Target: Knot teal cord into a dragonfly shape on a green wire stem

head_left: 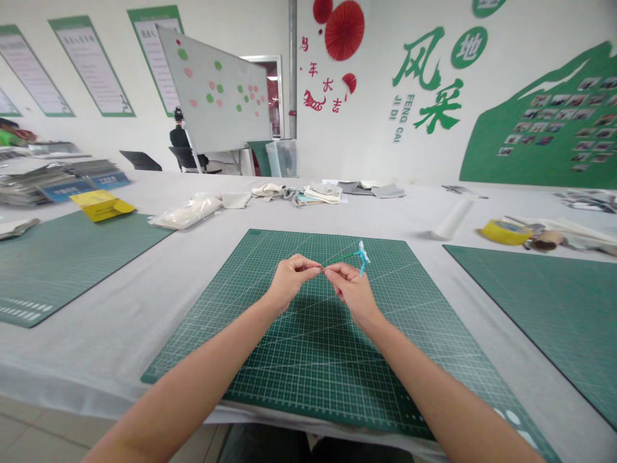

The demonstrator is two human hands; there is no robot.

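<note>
Both my hands meet above the middle of a green cutting mat (pixel 313 360). My left hand (pixel 289 280) is closed in a pinch on the near end of a thin green pipe-cleaner stem (pixel 340 258). My right hand (pixel 349 286) is also closed, its fingertips pinching the same stem right beside the left fingertips. The stem runs up and to the right and ends in a small light-blue and white twisted piece (pixel 362 255) just above my right hand.
More green mats lie left (pixel 62 257) and right (pixel 544 302) on the white table. Behind are a yellow box (pixel 101 204), a clear bag (pixel 186 213), folded cloths (pixel 318 191), a white roll (pixel 453 218) and yellow tape (pixel 506 231). A seated person (pixel 180 138) is by a whiteboard (pixel 216 90).
</note>
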